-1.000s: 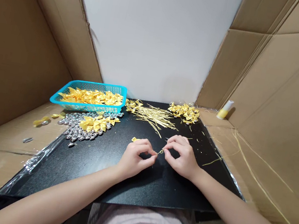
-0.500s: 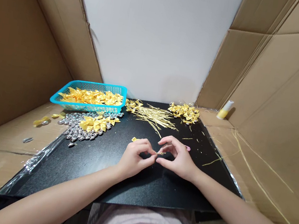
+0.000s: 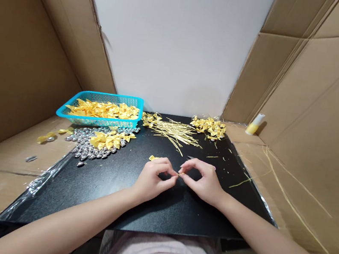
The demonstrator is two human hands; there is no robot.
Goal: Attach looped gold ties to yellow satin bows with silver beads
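Over the middle of the black table (image 3: pixel 142 213), my left hand (image 3: pixel 157 179) pinches a thin yellow tie (image 3: pixel 180 174) between thumb and forefinger. My right hand (image 3: pixel 201 180) pinches the same tie from the other side, its fingertips nearly meeting the left ones. Whatever else is attached to the tie is hidden by the fingers. A yellow bow (image 3: pixel 153 158) lies just beyond my left hand. Behind my right hand are the partly hidden scissors (image 3: pixel 190 158), with a dark tip and a bit of pink handle showing.
A blue basket (image 3: pixel 98 123) of yellow bows stands back left, with silver beads (image 3: pixel 86 147) and loose bows (image 3: pixel 108 140) before it. Yellow ties (image 3: pixel 176 132) lie at the back middle, beaded bows (image 3: pixel 210 127) back right. A thread spool (image 3: pixel 255 124) stands by the right cardboard wall (image 3: pixel 328 127).
My right hand's thumb and forefinger, spread apart before, have closed on the tie. More of the scissors' tip now shows. My left hand has stayed put.
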